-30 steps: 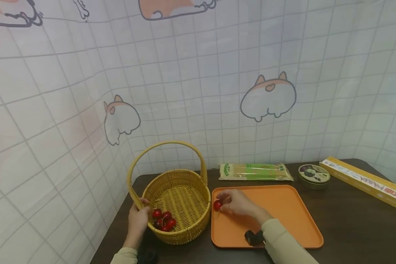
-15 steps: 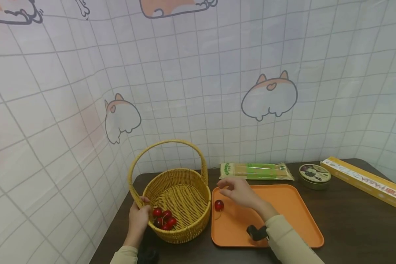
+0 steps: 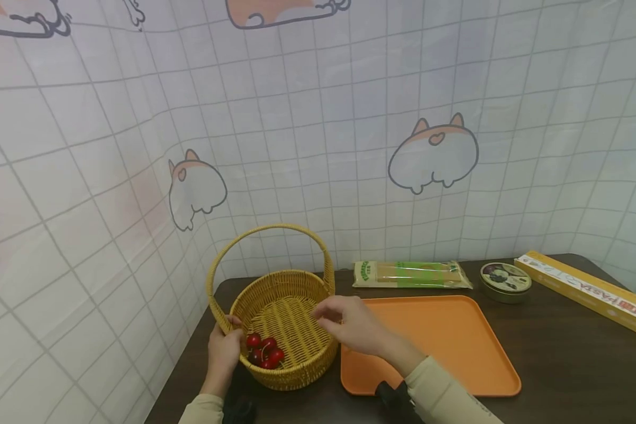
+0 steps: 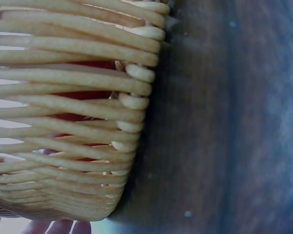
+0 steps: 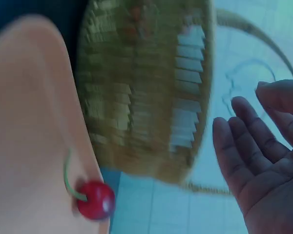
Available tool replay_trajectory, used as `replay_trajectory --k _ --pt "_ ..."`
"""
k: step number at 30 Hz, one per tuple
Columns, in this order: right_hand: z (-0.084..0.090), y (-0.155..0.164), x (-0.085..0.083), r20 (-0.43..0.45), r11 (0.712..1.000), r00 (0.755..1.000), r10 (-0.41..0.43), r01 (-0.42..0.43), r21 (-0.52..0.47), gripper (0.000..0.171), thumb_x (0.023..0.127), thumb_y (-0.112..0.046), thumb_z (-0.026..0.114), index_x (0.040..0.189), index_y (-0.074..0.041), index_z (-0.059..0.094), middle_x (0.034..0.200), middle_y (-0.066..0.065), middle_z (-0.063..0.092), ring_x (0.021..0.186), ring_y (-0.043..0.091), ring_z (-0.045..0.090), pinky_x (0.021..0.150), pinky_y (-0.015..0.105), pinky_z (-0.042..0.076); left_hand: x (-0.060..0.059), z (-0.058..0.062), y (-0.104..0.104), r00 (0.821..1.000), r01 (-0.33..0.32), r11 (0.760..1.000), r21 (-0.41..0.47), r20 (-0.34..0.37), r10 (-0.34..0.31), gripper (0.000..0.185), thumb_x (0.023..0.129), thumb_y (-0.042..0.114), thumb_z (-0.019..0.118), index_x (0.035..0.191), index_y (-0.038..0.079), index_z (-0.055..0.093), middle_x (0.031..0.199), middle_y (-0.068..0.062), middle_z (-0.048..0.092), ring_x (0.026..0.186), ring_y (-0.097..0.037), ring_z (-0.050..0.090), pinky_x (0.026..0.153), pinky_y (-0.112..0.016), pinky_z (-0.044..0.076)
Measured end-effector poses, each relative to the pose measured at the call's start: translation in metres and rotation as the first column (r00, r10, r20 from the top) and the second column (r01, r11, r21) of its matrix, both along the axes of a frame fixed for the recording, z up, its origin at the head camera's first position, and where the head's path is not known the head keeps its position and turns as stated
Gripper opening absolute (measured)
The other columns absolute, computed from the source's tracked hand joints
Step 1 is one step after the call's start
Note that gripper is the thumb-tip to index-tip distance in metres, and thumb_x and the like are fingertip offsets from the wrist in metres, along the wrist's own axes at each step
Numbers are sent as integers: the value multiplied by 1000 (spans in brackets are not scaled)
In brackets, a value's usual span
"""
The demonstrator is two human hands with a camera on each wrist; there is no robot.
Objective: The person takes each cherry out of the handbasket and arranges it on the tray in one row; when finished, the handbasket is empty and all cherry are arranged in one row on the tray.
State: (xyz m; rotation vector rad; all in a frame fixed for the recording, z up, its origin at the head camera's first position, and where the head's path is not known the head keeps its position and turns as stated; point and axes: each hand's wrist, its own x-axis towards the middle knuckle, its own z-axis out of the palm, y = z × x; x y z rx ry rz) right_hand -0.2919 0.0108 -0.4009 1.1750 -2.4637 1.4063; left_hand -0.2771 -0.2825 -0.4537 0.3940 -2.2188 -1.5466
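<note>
A yellow woven basket with a tall arched handle stands on the left of the table. Several red cherries with stems lie inside, against its near left wall. My left hand grips the basket's left rim at the foot of the handle; only its fingertips show in the left wrist view. At the basket's right rim my right hand hovers, fingers loosely bent with nothing between them. One cherry with a green stem lies near the edge of the orange tray; in the head view the right hand hides it.
Behind the tray lies a green and clear packet. To its right are a round tin and a long yellow pasta box. A white gridded curtain hangs behind the dark table.
My right hand was at the cherry on the tray, rose off it with the cherry left lying there, and has moved left to the basket's rim. The left hand stays in place.
</note>
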Motion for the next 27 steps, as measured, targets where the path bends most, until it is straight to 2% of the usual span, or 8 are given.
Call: replay_trajectory --k 6,10,13,17,22,27 --pt "-14 -24 7 -56 995 996 70 -66 70 16 94 -12 63 108 -16 70 109 0 69 93 8 61 79 28 52 1 1 -1 1000 -4 1000 -15 0 4 26 81 1 49 107 3 53 92 -12 52 75 -21 49 66 -33 41" --pt "-18 -37 6 -86 985 996 33 -18 174 19 92 -11 65 109 -15 71 108 -3 69 94 10 62 79 27 51 1 0 -2 1000 0 1000 -5 5 0 26 82 1 49 108 3 53 92 -11 52 74 -20 49 66 -33 41" --pt "-15 -46 3 -94 956 995 17 11 293 22 90 -15 66 112 -17 71 109 -8 69 100 9 62 82 28 51 1 0 -2 1000 -3 1000 -5 4 3 27 82 1 49 108 3 53 91 -10 52 73 -20 48 65 -33 41" --pt "-12 -58 -2 -45 919 997 70 -47 393 27 88 -17 68 114 -19 71 112 -10 68 106 11 62 82 28 50 2 1 -1 1000 -18 1000 -17 2 18 27 80 1 50 106 3 54 89 -11 52 72 -21 47 65 -34 40" --pt "-12 -69 -9 28 900 996 90 -93 427 32 85 -16 71 117 -20 70 114 -6 68 106 11 62 83 28 50 2 2 0 1000 -18 1000 -23 -1 18 27 79 1 50 106 3 54 90 -12 53 73 -21 48 65 -34 40" --pt "-14 -75 -16 67 878 993 100 -120 463 41 83 -23 75 123 -21 67 120 -7 66 110 10 60 85 28 50 2 2 2 1000 -16 1000 -22 2 16 27 80 1 50 107 2 53 93 -12 54 75 -21 48 66 -34 41"
